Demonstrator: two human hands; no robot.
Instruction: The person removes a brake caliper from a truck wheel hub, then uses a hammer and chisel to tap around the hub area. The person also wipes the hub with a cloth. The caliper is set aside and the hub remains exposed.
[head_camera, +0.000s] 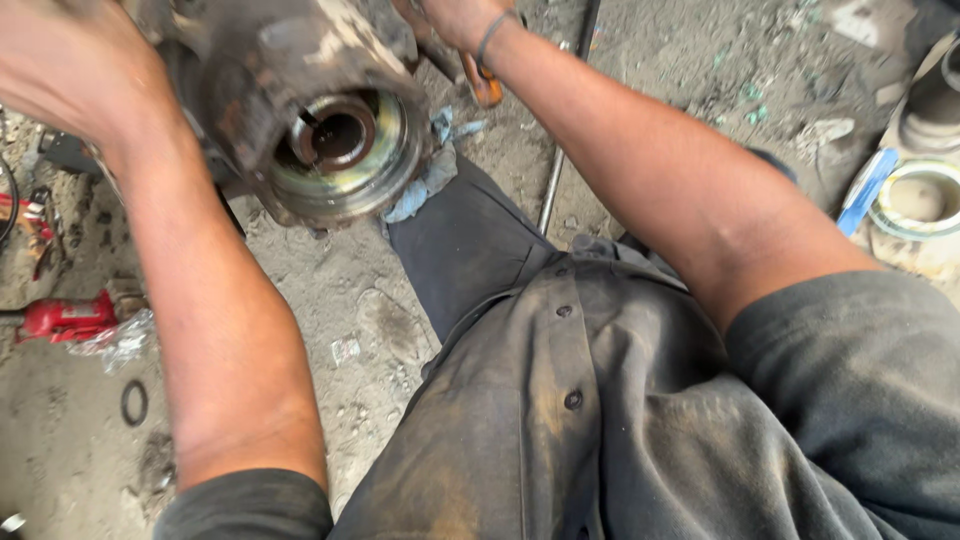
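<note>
The left hand (75, 65) is laid against the upper left side of the hub (300, 110), a rusty, greasy metal housing held up above the dirt floor (330, 330); the fingers are blurred and cut off by the frame edge, so whether they are closed on it cannot be told. The right hand (455, 20) is seen only at its wrist, above and to the right of the hub, with a dark band around it; an orange handle (485, 90) shows just below that wrist, apparently gripped, though the fingers are out of view and the grasp cannot be confirmed.

The hub's round bore (340, 140) faces the camera. A brownish inner ring is seated there inside a greenish, greasy outer ring, and the centre is open and empty. Judging from this, the housing is stripped and still under work at its far side; nothing is fitted through the bore yet.

A blue rag (430, 170) is tucked against the hub's right side. A thin steel rod (555, 170) lies on the floor further right. Well to the right, a pale ring (915, 200) and a blue tool (865, 185) are set down. Left of the hub and lower, a red tool (65, 318) lies on the floor, with a small black O-ring (134, 402) below it.
</note>
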